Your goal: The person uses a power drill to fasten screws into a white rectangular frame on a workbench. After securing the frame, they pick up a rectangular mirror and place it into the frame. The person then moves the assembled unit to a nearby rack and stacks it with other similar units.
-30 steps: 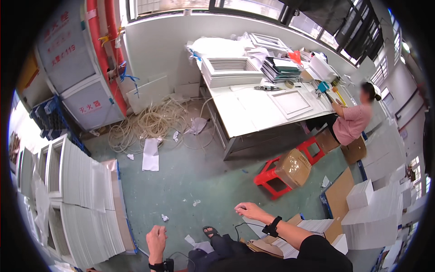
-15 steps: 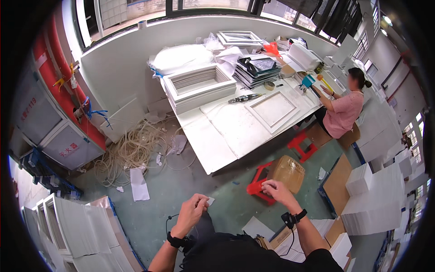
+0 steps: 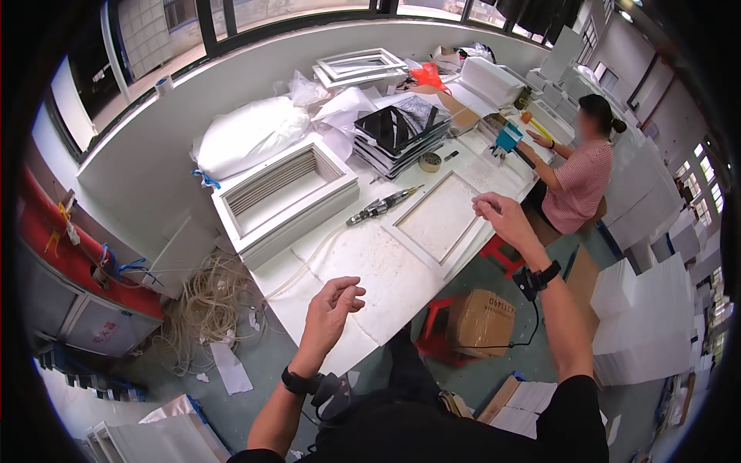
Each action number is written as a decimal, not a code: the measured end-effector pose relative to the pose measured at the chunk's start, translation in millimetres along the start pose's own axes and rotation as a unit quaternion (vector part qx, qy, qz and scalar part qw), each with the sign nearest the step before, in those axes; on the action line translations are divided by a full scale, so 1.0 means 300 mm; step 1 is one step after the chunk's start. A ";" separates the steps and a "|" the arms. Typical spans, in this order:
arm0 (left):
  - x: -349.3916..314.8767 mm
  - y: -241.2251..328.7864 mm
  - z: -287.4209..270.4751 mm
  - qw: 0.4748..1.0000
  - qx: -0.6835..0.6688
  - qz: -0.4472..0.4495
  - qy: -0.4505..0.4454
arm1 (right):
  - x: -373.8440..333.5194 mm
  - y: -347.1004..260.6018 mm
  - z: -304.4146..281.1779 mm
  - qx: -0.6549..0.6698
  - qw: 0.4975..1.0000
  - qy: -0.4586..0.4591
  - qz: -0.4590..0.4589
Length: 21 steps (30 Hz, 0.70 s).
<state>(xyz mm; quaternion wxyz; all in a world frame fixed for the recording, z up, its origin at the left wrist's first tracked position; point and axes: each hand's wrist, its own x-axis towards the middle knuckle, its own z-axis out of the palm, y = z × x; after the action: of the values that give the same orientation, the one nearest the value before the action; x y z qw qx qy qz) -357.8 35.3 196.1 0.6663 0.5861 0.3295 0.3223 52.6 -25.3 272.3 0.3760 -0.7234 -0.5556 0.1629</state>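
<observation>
My left hand [image 3: 332,312] hovers over the near edge of the white worktable [image 3: 340,278], its fingers half bent, somewhat apart and holding nothing. Further right, my right hand [image 3: 503,220] hangs in the air above the right side of a flat white frame [image 3: 407,241], fingers curled in with nothing seen in them. Neither hand appears to touch anything. Left of that frame lies a power screwdriver [image 3: 378,208] with a pale hose. A stack of white frames [image 3: 297,212] stands at the table's left, and a tape roll [image 3: 430,162] sits behind the flat frame.
A co-worker in a striped shirt [image 3: 580,174] sits at the table's far right beside a teal tool [image 3: 508,139]. A cardboard box [image 3: 482,324] and red stool [image 3: 434,332] stand below the table's right edge. Coiled hose [image 3: 204,305] covers floor at left. Dark folded goods [image 3: 401,127] are piled behind.
The view has moved closer to the worktable. Both my hands have come up and forward from over the floor to the table's near side; the right one has swung further right.
</observation>
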 end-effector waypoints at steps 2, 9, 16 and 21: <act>0.201 0.006 0.053 1.000 0.003 0.000 0.000 | 0.230 0.111 -0.055 -0.019 1.000 -0.016 -0.013; 0.852 -0.019 0.278 0.991 0.075 0.019 0.109 | 1.008 0.512 -0.026 0.044 0.992 -0.045 -0.111; 1.376 -0.147 0.428 0.931 0.286 0.046 0.221 | 1.580 0.956 -0.034 -0.071 0.990 0.073 -0.103; 1.511 -0.220 0.468 0.909 0.353 0.042 0.217 | 1.710 1.120 -0.024 -0.081 0.992 -0.059 -0.070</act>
<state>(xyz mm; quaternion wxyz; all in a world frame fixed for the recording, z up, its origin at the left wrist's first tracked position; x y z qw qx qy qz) 20.4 318.3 116.1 0.3138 0.7121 0.5330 0.3322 455.3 413.7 127.0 0.2931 -0.6999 -0.6375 0.1333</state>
